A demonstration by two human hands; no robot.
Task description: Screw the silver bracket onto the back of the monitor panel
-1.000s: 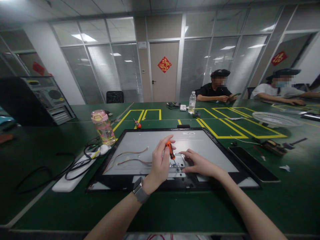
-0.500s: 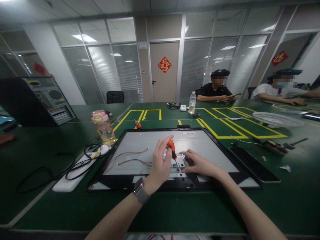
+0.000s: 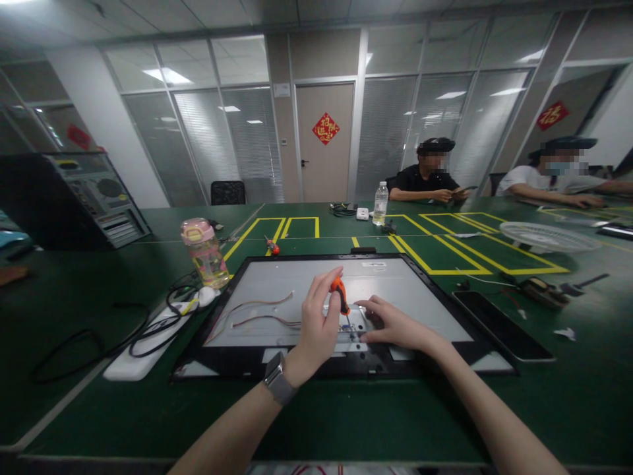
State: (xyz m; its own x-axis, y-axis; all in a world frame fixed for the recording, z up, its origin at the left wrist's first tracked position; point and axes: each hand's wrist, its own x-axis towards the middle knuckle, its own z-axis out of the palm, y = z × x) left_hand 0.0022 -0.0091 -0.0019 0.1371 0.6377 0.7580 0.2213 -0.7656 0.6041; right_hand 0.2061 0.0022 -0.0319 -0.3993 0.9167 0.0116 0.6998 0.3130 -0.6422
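An upright screwdriver (image 3: 341, 294) with an orange and black handle is in my left hand (image 3: 320, 315), its fingers closed round the handle. The shaft points down at small metal and blue parts (image 3: 349, 328) on a metal bracket. The bracket lies on the back of a flat display panel (image 3: 277, 274) with a grey sheet and black frame. My right hand (image 3: 393, 323) rests at the bracket's right side, thumb and forefinger apart; whether it presses on the bracket I cannot tell. Thin wires (image 3: 262, 320) with connectors run across the panel to the left.
Left of the panel stand a pink-lidded bottle (image 3: 205, 254) and a white power strip (image 3: 148, 346) with black cables. A black computer case (image 3: 74, 198) is farther left. A dark phone-like slab (image 3: 502, 326) lies on the right. Another red-handled screwdriver (image 3: 273, 248) lies behind. Two people sit opposite.
Almost nothing differs. The screwdriver handle is turned slightly in my left hand; both hands stay in place.
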